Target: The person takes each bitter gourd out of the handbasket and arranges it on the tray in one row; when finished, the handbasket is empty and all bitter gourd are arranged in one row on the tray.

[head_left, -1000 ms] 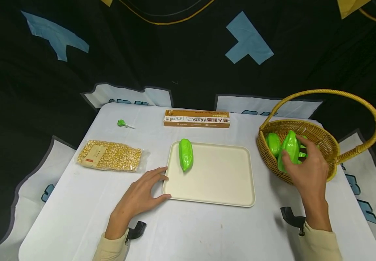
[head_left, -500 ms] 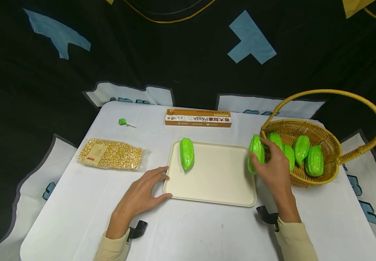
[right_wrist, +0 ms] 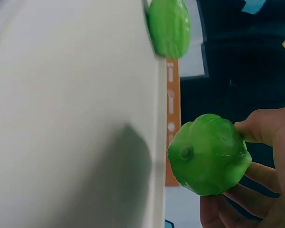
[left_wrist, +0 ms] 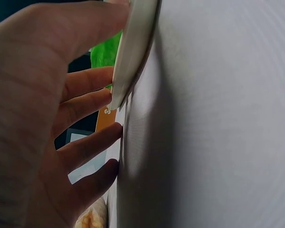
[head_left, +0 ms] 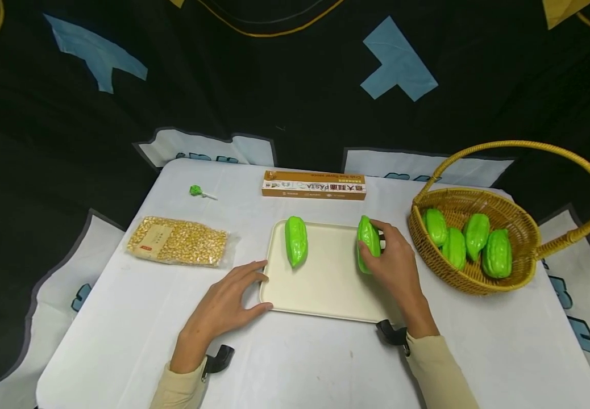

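Observation:
My right hand [head_left: 394, 258] holds a glossy green, ridged bitter melon [head_left: 368, 244] over the right part of the cream tray [head_left: 325, 295]. In the right wrist view, the blunt end of this bitter melon [right_wrist: 206, 154] faces the camera, with thumb and fingers around it and a shadow on the tray beneath. Another bitter melon [head_left: 296, 241] lies on the tray's left side. My left hand [head_left: 225, 304] rests by the tray's left edge, fingers spread; the left wrist view has thumb and two fingertips at the tray rim [left_wrist: 135, 52] and the other fingertips near the cloth.
At the right stands a wicker basket [head_left: 525, 227] with a tall handle, holding several more bitter melons [head_left: 497, 254]. A pasta box [head_left: 314, 186] lies behind the tray. On the left are a bag of corn kernels [head_left: 179, 241] and a green lollipop [head_left: 196, 190].
My right hand has lifted a bitter melon out of the basket and carried it left over the tray. My left hand stays at the tray's edge. The view has shifted slightly.

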